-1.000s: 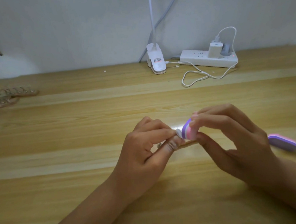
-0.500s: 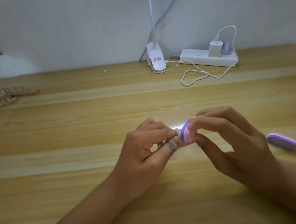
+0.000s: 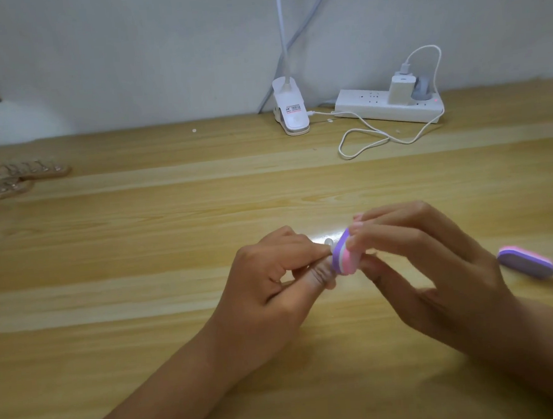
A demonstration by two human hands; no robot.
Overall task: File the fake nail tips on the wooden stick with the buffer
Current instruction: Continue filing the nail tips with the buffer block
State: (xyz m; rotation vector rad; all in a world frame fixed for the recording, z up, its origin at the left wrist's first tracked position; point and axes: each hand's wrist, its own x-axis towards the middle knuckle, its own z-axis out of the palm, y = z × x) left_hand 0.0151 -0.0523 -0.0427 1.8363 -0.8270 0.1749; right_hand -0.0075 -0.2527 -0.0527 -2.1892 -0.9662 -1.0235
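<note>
While the left hand (image 3: 266,275) is pinching the stick, mostly hidden inside it, the right hand (image 3: 436,263) is gripping the buffer (image 3: 442,250) and pressing it on the nail tip (image 3: 328,242) between both hands. Pushing too hard could be snapping the tip off.

Light wooden table (image 3: 147,247) bearing power strip (image 3: 371,105), clip lamp base (image 3: 294,119), looped white cable (image 3: 340,147), purple-pink buffer (image 3: 526,262), nail-tip sticks (image 3: 21,177).

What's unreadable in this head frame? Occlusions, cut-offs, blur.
Head view, all four:
1. wooden stick, hidden inside left hand; only one nail tip peeks out.
2. buffer, far end covered by right hand.
3. nail-tip sticks far left, cut by frame edge, blurry.
4. lamp clip label, too small to read.
</note>
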